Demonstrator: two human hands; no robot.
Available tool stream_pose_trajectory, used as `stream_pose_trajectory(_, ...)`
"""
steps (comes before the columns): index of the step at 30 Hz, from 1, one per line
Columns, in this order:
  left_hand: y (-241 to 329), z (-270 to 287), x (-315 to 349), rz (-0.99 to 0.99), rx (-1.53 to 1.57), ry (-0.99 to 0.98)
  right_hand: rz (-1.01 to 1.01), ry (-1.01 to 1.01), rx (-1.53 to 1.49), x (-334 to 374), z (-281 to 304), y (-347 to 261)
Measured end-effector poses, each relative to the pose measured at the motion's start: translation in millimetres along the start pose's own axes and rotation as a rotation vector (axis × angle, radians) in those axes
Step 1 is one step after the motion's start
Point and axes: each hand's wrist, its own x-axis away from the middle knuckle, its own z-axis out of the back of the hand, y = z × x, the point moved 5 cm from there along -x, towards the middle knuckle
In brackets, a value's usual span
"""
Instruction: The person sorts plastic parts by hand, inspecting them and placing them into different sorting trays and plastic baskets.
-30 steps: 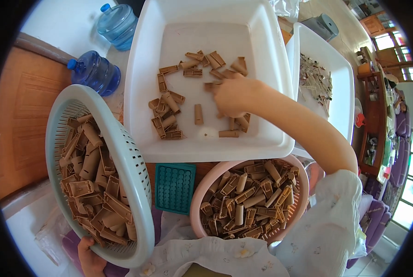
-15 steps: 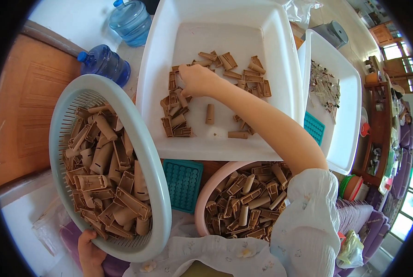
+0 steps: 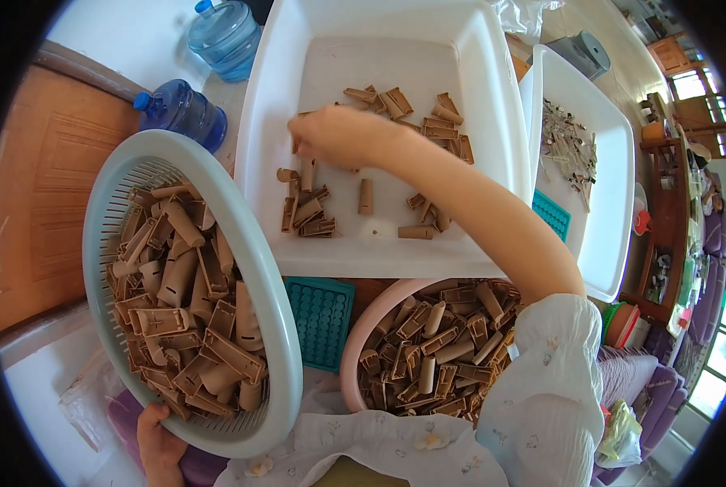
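My left hand point(image 3: 159, 438) grips the lower rim of a tilted grey-blue plastic basket point(image 3: 279, 365), thumb over the edge. The basket is heaped with brown half-round plastic pieces point(image 3: 181, 276). Inside a large white tub point(image 3: 363, 260), my right hand point(image 3: 330, 136) is curled closed over brown plastic pieces at the left side. An end of one piece point(image 3: 296, 147) shows beneath its fingers; the rest of the grip is hidden and slightly blurred. More loose brown pieces point(image 3: 310, 213) lie nearer in the tub, and others point(image 3: 442, 126) to the right of the hand.
A pink basin point(image 3: 352, 357) of similar brown pieces stands close to my body, beside a teal grid tray point(image 3: 321, 321). To the right, another white tub point(image 3: 614, 203) holds thin scraps point(image 3: 570, 142). Two blue water jugs point(image 3: 183, 114) stand at the far left.
My right hand has shifted slightly left, and fewer loose pieces lie around it. The left hand and the basket have stayed nearly still.
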Motion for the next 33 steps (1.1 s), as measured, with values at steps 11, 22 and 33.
stream_pose_trajectory(11,-1.6,-0.7,-5.0,-0.008,0.016,-0.071,-0.032,0.085,0.420,-29.9,-14.9,35.7)
stream_pose_trajectory(22,-0.7,-4.5,-2.2,-0.052,0.007,0.022,-0.366,0.276,0.073,-16.4,19.7,61.3)
stream_pose_trajectory(33,-1.2,1.5,-0.7,-0.007,-0.007,0.003,-0.284,0.393,0.005,-0.4,68.8,75.3)
